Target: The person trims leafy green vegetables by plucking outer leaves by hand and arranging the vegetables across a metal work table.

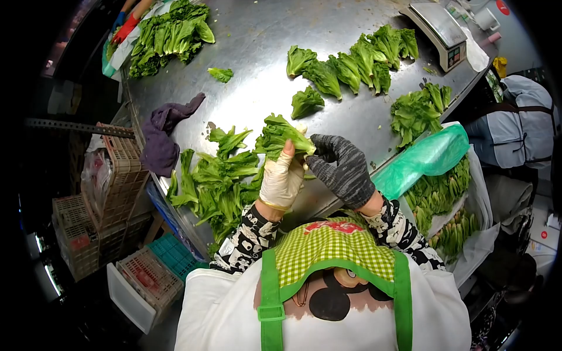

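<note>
A small head of leafy green lettuce [280,136] is held above the metal table, its pale stem end to the right. My left hand [281,178], in a whitish glove with the thumb bare, is closed around its lower side. My right hand [342,169], in a dark grey knitted glove, pinches at the stem end. Loose lettuce leaves [219,190] are heaped on the table left of my left hand. Beyond my hands lies a single lettuce head [307,102], with a row of lettuce heads [348,70] behind it.
A purple cloth [161,137] lies at the left edge of the metal table [252,44]. A scale [439,32] stands back right. Green plastic [433,161] covers part of a lettuce-filled box at right. Crates [114,181] stand left. Another person's red glove [126,29] shows top left.
</note>
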`<state>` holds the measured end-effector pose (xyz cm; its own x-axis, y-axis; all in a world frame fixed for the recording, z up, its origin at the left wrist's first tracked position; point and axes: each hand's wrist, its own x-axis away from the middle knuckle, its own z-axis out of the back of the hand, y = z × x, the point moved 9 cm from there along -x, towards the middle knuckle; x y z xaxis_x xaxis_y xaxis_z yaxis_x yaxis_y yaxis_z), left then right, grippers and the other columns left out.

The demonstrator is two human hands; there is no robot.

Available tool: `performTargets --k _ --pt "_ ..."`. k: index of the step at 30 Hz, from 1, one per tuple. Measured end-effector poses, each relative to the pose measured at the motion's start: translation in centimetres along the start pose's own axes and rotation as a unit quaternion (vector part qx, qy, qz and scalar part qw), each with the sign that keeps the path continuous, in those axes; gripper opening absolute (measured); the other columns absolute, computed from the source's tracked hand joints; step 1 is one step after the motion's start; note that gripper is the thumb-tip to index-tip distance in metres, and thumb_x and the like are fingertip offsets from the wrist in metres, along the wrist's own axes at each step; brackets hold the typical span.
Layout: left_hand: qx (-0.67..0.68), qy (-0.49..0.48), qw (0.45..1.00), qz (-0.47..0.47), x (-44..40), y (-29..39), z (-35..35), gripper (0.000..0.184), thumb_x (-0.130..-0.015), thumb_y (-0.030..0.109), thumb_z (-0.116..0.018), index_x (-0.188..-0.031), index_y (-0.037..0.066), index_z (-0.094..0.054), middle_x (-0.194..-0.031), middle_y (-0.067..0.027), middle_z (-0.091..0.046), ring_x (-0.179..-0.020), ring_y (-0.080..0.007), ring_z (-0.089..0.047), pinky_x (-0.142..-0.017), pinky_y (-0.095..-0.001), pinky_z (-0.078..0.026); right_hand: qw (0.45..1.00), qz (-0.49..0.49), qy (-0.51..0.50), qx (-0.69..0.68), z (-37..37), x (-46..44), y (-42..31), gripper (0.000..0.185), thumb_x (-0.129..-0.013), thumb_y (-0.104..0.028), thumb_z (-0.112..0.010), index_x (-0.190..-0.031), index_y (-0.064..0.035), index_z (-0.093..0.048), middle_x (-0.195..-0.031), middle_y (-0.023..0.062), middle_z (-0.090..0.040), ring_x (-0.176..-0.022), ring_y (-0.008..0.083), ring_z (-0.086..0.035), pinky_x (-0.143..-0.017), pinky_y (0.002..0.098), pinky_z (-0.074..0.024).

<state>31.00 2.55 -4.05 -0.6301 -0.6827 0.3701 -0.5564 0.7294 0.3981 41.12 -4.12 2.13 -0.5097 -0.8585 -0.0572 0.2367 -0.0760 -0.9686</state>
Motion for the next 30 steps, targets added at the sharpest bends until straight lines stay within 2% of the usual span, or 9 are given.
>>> performTargets --k 4,8,12,15,17,18,22,25,30 --pt "-0.034 -0.012 0.999 -0.019 0.7 0.1 0.0 0.031 -0.086 0.014 -0.069 -0.115 0.006 -0.059 -0.105 -0.0042 -0.064 -0.095 -0.0159 -0.061 -0.082 -0.0282 -0.049 0.999 0.007 0.007 0.034 -0.1 0.2 -0.1 0.028 -0.078 -0.009 -0.069 -0.103 0.0035 -0.064 -0.089 0.0174 -0.066 -0.078 0.0273 -0.066 -0.070 0.0354 -0.0524" --pt "-0.128 -0.016 0.991 -0.029 1.4 0.1 0.1 0.029 -0.086 0.020 -0.071 -0.111 0.006 -0.063 -0.100 -0.0029 -0.066 -0.086 -0.0121 -0.061 -0.073 -0.0241 -0.048 0.984 0.101 -0.017 0.147 0.0 0.2 -1.9 0.026 -0.077 -0.006 -0.065 -0.102 0.0030 -0.065 -0.088 0.0188 -0.065 -0.079 0.0318 -0.064 -0.073 0.0381 -0.0515" --pt "-0.257 0.018 0.965 -0.044 1.4 0.1 1.2 0.029 -0.088 0.029 -0.068 -0.104 0.005 -0.066 -0.092 -0.0024 -0.067 -0.076 -0.0104 -0.060 -0.067 -0.0222 -0.046 0.972 0.123 -0.006 0.202 -0.2 0.4 -2.2 0.028 -0.076 -0.001 -0.060 -0.104 0.0027 -0.065 -0.089 0.0188 -0.065 -0.079 0.0322 -0.063 -0.074 0.0381 -0.0513" --pt "-0.212 0.007 0.977 -0.035 1.3 0.1 -0.1 0.031 -0.089 0.034 -0.067 -0.099 0.005 -0.067 -0.087 -0.0030 -0.068 -0.074 -0.0089 -0.059 -0.063 -0.0222 -0.046 0.972 0.142 0.013 0.184 0.3 0.5 -1.7 0.030 -0.076 0.001 -0.059 -0.105 0.0020 -0.065 -0.091 0.0173 -0.066 -0.080 0.0298 -0.064 -0.074 0.0368 -0.0515" --pt "-0.224 0.023 0.974 -0.025 1.0 0.0 1.3 0.029 -0.089 0.033 -0.066 -0.099 0.005 -0.066 -0.090 -0.0032 -0.067 -0.077 -0.0096 -0.060 -0.068 -0.0228 -0.047 0.971 0.143 0.052 0.183 0.7 0.6 -2.2 0.029 -0.075 -0.004 -0.060 -0.103 0.0003 -0.066 -0.091 0.0171 -0.066 -0.084 0.0344 -0.061 -0.079 0.0414 -0.0495" --pt "-0.205 0.023 0.978 -0.029 1.0 0.0 1.3 0.028 -0.089 0.030 -0.067 -0.101 0.005 -0.065 -0.091 -0.0028 -0.067 -0.079 -0.0100 -0.060 -0.070 -0.0232 -0.047 0.937 0.203 0.086 0.269 0.6 0.8 -4.3 0.033 -0.075 -0.009 -0.064 -0.107 -0.0031 -0.066 -0.093 0.0156 -0.066 -0.087 0.0334 -0.061 -0.081 0.0426 -0.0473" --pt "-0.111 0.020 0.993 -0.040 1.5 -0.4 0.3 0.032 -0.085 0.018 -0.072 -0.110 0.005 -0.059 -0.095 -0.0012 -0.065 -0.082 -0.0113 -0.061 -0.073 -0.0247 -0.049 0.919 0.222 -0.002 0.327 -0.5 0.3 -4.0 0.039 -0.075 -0.022 -0.069 -0.111 -0.0073 -0.065 -0.091 0.0134 -0.064 -0.085 0.0307 -0.059 -0.077 0.0419 -0.0442" --pt "-0.087 -0.001 0.996 -0.017 1.2 -0.9 1.0 0.039 -0.079 0.006 -0.076 -0.113 0.006 -0.056 -0.094 -0.0012 -0.063 -0.083 -0.0120 -0.061 -0.070 -0.0248 -0.050 0.934 0.176 -0.044 0.307 -0.9 0.4 -3.6 0.030 -0.076 -0.008 -0.067 -0.105 -0.0012 -0.066 -0.088 0.0155 -0.064 -0.084 0.0322 -0.060 -0.076 0.0429 -0.0457" --pt "-0.131 -0.017 0.991 0.021 1.5 -1.3 1.2 0.035 -0.080 0.001 -0.072 -0.110 0.006 -0.055 -0.094 -0.0016 -0.062 -0.081 -0.0131 -0.060 -0.070 -0.0257 -0.050 0.922 0.218 -0.005 0.320 -1.4 1.2 -3.2 0.020 -0.081 -0.007 -0.060 -0.100 -0.0009 -0.065 -0.084 0.0157 -0.062 -0.079 0.0333 -0.059 -0.073 0.0427 -0.0463"
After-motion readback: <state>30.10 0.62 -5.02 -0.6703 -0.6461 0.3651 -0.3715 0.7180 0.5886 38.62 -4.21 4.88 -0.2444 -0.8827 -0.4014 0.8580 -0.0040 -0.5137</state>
